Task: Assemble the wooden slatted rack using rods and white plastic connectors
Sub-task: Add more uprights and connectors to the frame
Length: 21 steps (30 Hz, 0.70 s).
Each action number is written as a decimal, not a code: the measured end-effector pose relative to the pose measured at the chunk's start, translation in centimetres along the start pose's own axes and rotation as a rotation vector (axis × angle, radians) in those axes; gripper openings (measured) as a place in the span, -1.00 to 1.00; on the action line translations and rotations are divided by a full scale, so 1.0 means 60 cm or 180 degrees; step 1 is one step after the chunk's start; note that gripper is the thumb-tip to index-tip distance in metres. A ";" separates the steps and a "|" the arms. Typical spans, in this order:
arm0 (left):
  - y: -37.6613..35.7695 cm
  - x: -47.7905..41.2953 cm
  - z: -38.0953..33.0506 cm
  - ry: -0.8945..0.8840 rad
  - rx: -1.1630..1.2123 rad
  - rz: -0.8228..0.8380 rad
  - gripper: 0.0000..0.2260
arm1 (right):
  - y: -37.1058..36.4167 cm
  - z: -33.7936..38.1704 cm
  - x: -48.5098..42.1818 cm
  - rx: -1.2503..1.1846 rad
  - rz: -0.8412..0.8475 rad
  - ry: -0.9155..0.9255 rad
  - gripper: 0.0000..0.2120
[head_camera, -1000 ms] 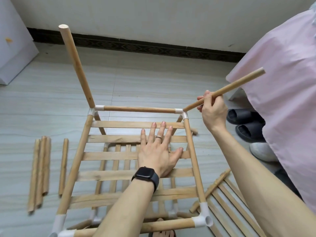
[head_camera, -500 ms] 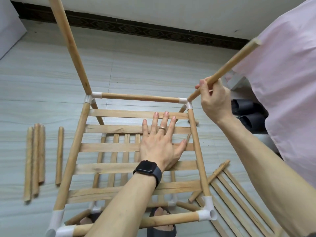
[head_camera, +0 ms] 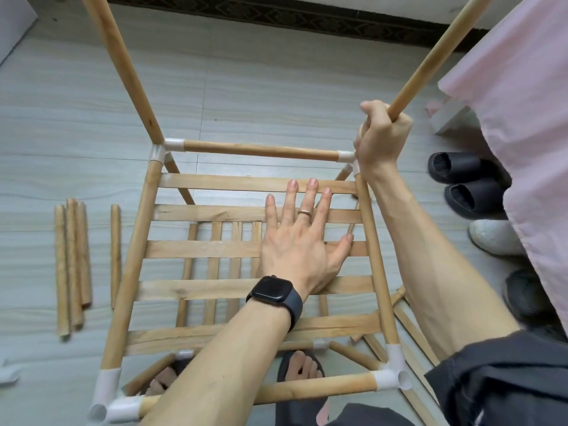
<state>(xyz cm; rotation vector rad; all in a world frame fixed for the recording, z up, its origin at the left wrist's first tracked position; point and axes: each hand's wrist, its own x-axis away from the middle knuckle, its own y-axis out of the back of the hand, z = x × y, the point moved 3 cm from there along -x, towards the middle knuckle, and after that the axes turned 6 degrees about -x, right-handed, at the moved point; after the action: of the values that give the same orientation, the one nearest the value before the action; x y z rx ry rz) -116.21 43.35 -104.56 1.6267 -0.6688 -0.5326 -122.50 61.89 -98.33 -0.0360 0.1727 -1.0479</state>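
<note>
The wooden slatted rack stands on the floor, its upper shelf framed by rods and white plastic connectors. My left hand lies flat, fingers spread, on the slats near the right side rod. My right hand grips an upright rod low down, right at the far right corner connector. Another upright rod stands in the far left connector. The two near corner connectors show open sockets. A lower slatted shelf shows through the slats.
Several loose short rods lie on the floor to the left. Another slatted panel lies on the floor at the right. Dark slippers and a white shoe sit beside a pink cloth. My feet are under the rack's near edge.
My right hand has slid down the rod to the far right connector, and the rod has swung from a low slant to steeply upright. My left hand stays pressed on the slats.
</note>
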 end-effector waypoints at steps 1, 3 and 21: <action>-0.002 -0.001 0.001 0.0003 -0.0014 -0.0011 -0.28 | 0.000 -0.001 0.000 -0.0108 0.0110 -0.0049 -0.62; -0.005 0.001 0.003 -0.0013 -0.0035 0.0033 -0.28 | 0.000 -0.006 0.003 -0.0302 0.0356 -0.0197 -0.62; 0.121 0.022 0.170 -0.0247 -0.0434 0.0347 -0.46 | 0.077 -0.008 0.180 0.2587 0.0489 -0.0025 -0.51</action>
<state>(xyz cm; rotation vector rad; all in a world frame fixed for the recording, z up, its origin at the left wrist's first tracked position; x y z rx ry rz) -123.04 34.41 -98.99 1.4395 -0.7581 -0.5519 -113.37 54.89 -100.65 0.6970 -0.2627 -0.9018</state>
